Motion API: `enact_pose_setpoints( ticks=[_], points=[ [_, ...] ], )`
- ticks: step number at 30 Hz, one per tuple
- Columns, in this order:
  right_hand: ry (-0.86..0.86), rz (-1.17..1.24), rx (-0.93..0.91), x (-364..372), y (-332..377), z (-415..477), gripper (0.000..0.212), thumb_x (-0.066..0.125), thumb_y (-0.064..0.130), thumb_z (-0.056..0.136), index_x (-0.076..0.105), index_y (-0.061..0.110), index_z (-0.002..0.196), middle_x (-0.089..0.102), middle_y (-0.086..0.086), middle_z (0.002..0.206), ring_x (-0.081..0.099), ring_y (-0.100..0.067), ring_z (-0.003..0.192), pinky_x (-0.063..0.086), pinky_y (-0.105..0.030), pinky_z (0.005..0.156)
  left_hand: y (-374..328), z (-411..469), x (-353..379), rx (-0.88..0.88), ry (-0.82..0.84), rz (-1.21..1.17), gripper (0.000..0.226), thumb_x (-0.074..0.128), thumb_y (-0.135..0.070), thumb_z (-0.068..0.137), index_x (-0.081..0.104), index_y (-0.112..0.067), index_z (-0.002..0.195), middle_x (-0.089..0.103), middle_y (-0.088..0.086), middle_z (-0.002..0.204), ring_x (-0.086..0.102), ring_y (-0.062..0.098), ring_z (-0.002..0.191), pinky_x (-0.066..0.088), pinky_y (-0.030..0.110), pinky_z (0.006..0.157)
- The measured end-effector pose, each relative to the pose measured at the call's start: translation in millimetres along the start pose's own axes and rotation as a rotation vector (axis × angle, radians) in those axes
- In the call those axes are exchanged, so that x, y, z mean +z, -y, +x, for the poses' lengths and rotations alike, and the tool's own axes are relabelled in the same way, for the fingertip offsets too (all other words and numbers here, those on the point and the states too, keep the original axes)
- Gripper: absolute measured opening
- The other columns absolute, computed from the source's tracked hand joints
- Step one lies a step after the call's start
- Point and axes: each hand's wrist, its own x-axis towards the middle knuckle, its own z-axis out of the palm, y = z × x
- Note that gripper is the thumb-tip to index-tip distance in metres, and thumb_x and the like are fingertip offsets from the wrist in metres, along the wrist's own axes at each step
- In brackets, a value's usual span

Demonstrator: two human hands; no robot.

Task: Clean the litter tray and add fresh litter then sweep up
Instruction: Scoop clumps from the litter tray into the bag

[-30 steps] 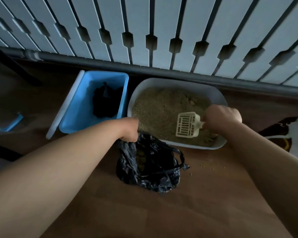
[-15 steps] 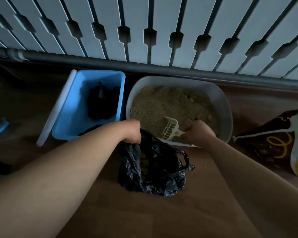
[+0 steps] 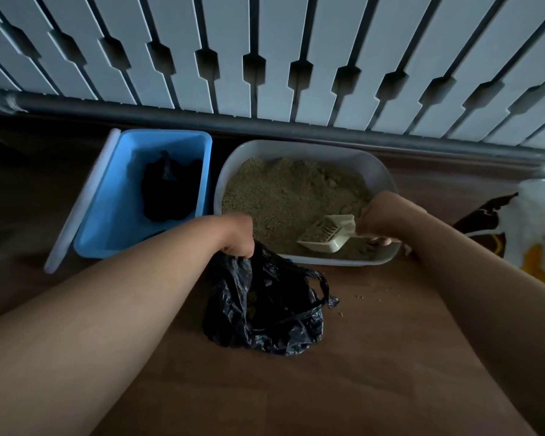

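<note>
The right hand (image 3: 387, 215) has its fingers (image 3: 384, 241) curled round the handle of the scoop (image 3: 326, 236), whose slotted head rests on the litter in the near right corner of the litter tray (image 3: 296, 146). The left hand (image 3: 238, 236) grips the rim of the black bag (image 3: 265, 309), which sits on the floor just in front of the tray.

The fingers of the left hand (image 3: 236, 234) are hidden behind its back, at the rim of the crumpled black plastic bag (image 3: 265, 313). The right hand (image 3: 387, 215) covers the handle of the cream slotted plastic scoop (image 3: 326, 236). The dark bundle (image 3: 167, 190) inside the blue plastic bin (image 3: 114, 225) is too dim to identify. At the right edge, the frame cuts off the white and brown printed bag (image 3: 538, 221).
</note>
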Motion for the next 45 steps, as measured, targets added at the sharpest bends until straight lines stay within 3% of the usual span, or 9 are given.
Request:
enact_pose_setpoints(
  ticks=[4,6,8,14,23,28,35,40,45],
  points=[
    [-0.086,-0.17,-0.024,7,15,-7,0.015,0.061,0.02,0.087,0.066,0.013,0.074,0.069,0.001,0.066,0.066,-0.013,0.061,0.046,-0.025,0.059,4,-1,3,0.002,0.006,-0.052,0.027,0.056,-0.009,0.086,0.041,-0.016,0.106,0.047,0.007,0.098,0.049,0.019,0.083,0.039,0.028,0.066],
    [-0.125,-0.184,-0.047,17,24,-7,0.01,0.06,0.015,0.086,0.063,0.013,0.077,0.067,-0.001,0.071,0.065,-0.017,0.068,0.045,-0.028,0.062,8,0,3,0.0,-0.005,-0.076,0.043,0.056,-0.009,0.086,0.046,-0.011,0.128,0.044,0.006,0.104,0.049,0.019,0.089,0.044,0.03,0.074],
    [-0.14,-0.155,-0.05,26,31,-5,0.014,0.058,0.009,0.085,0.057,0.013,0.071,0.063,-0.003,0.073,0.062,-0.02,0.071,0.045,-0.03,0.063,12,2,3,-0.014,-0.026,-0.079,0.063,0.056,-0.011,0.087,0.032,-0.006,0.145,0.041,0.004,0.109,0.049,0.019,0.095,0.049,0.033,0.085],
    [-0.124,0.222,0.037,62,28,22,0.024,0.055,0.011,0.088,0.052,0.011,0.065,0.057,-0.004,0.068,0.055,-0.02,0.063,0.041,-0.027,0.052,15,6,4,-0.014,-0.079,-0.048,0.064,0.062,-0.018,0.087,0.033,-0.009,0.144,0.048,0.011,0.132,0.054,0.026,0.112,0.051,0.037,0.095],
    [-0.138,0.548,-0.05,98,47,50,0.02,0.056,0.028,0.095,0.069,0.013,0.095,0.051,0.002,0.061,0.045,-0.013,0.052,0.026,-0.024,0.043,19,14,0,-0.036,-0.069,-0.129,0.07,0.063,-0.018,0.087,0.028,-0.012,0.147,0.047,0.004,0.115,0.055,0.023,0.108,0.051,0.037,0.095],
    [-0.152,0.639,-0.069,100,57,63,0.027,0.055,0.028,0.095,0.069,0.016,0.115,0.058,0.005,0.067,0.051,-0.012,0.058,0.032,-0.024,0.046,19,20,0,-0.043,-0.069,-0.14,0.069,0.063,-0.018,0.087,0.028,-0.013,0.147,0.047,0.004,0.121,0.047,0.017,0.099,0.048,0.034,0.095],
    [-0.178,0.774,-0.047,101,34,51,0.022,0.065,0.039,0.088,0.073,0.029,0.106,0.068,0.008,0.076,0.058,-0.015,0.065,0.045,-0.033,0.058,22,17,1,-0.043,-0.067,-0.146,0.073,0.062,-0.016,0.086,0.025,-0.013,0.149,0.04,0.002,0.11,0.051,0.02,0.099,0.05,0.035,0.094],
    [-0.199,0.708,-0.074,100,17,30,0.019,0.067,0.034,0.087,0.074,0.031,0.104,0.071,0.005,0.093,0.064,-0.016,0.077,0.053,-0.036,0.07,20,8,2,-0.021,-0.079,-0.116,0.073,0.062,-0.014,0.087,0.025,-0.012,0.149,0.045,0.011,0.136,0.054,0.024,0.112,0.051,0.036,0.095],
    [-0.231,0.712,-0.1,99,13,14,0.016,0.068,0.032,0.086,0.075,0.032,0.1,0.073,-0.003,0.082,0.062,-0.022,0.066,0.055,-0.044,0.066,21,4,5,0.012,-0.102,-0.084,0.071,0.061,-0.015,0.088,0.026,-0.013,0.15,0.039,0.01,0.145,0.05,0.024,0.12,0.048,0.034,0.099]
  ],
)
